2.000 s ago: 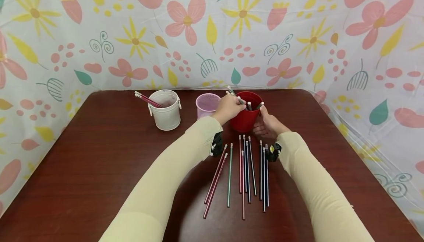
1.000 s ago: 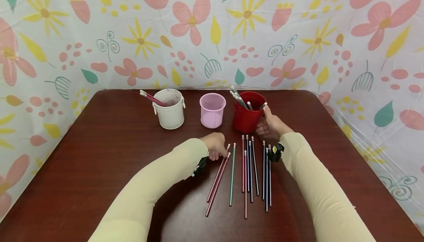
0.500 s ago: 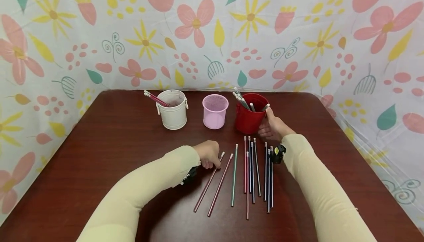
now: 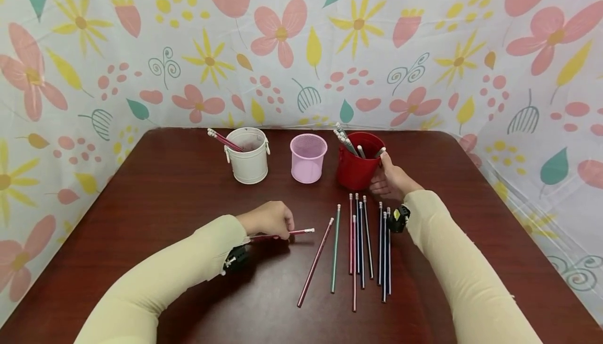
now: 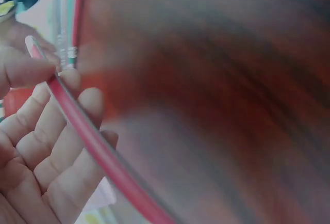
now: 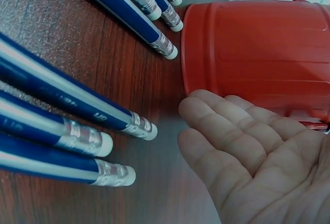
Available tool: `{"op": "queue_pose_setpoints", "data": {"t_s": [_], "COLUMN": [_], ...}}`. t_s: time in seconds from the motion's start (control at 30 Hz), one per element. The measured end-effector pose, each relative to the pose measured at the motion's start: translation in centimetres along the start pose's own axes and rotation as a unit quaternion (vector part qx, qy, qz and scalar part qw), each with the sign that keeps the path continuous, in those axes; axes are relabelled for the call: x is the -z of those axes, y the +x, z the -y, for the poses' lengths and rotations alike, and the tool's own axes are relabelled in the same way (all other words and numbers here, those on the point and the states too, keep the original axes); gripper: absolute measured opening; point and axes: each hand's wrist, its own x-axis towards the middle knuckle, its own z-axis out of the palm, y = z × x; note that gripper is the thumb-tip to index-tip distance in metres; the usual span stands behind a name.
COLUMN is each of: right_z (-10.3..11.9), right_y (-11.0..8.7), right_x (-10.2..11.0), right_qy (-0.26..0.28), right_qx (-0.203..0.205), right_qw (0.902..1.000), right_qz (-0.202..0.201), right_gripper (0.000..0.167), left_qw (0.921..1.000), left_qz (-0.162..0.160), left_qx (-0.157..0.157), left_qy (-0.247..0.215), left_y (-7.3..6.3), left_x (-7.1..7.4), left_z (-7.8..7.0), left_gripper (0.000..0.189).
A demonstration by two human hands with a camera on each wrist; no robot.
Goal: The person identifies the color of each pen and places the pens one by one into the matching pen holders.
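Observation:
My left hand point(image 4: 270, 219) pinches a red pencil point(image 4: 301, 231) between thumb and fingers, left of the pencil group, its white eraser pointing right. In the left wrist view the thumb presses the red pencil point(image 5: 85, 123) across the extended fingers. At the red bucket point(image 4: 355, 172), my right hand point(image 4: 393, 180) rests against the right side, thumb at the rim. The right wrist view shows its fingers point(image 6: 227, 131) nearly straight beside the bucket wall. Several green pencils point(image 4: 344, 139) lean inside that bucket, eraser ends up.
On the table lie another red pencil point(image 4: 315, 263), a green pencil point(image 4: 335, 250) and several red and dark blue pencils point(image 4: 384, 255). A white bucket point(image 4: 249, 168) with red pencils point(image 4: 225, 140) and a pink mesh cup point(image 4: 306, 170) stand at the back before a floral cloth point(image 4: 282, 82).
My left hand went from the red bucket down to the red pencils, took one, and drew it left, turning it sideways. The right hand stayed at the red bucket.

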Motion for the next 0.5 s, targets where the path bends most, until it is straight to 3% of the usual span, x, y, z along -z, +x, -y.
{"op": "queue_pose_setpoints", "data": {"t_s": [0.17, 0.3, 0.4, 0.5], "right_z": [0.1, 0.2, 0.3, 0.2], "right_y": [-0.1, 0.0, 0.1, 0.2], "right_x": [0.1, 0.0, -0.1, -0.1], "right_qy": [-0.005, -0.008, -0.009, -0.007], "right_qx": [0.002, 0.002, 0.003, 0.004], "right_qw": [1.0, 1.0, 0.9999, 0.9999], "right_qz": [-0.002, -0.005, -0.006, -0.006], "right_gripper": [0.098, 0.096, 0.096, 0.097], "left_qw": [0.9956, 0.9841, 0.9649, 0.9345], "left_qz": [-0.065, -0.13, -0.202, -0.272], "left_qx": [-0.067, -0.117, -0.145, -0.155], "left_qy": [0.006, -0.031, -0.086, -0.169], "left_y": [-2.2, -4.1, -5.1, -5.9], "left_x": [1.3, 2.0, 2.6, 3.6], "left_z": [-0.2, -0.3, -0.3, -0.2], "left_gripper": [0.018, 0.018, 0.015, 0.011]}}
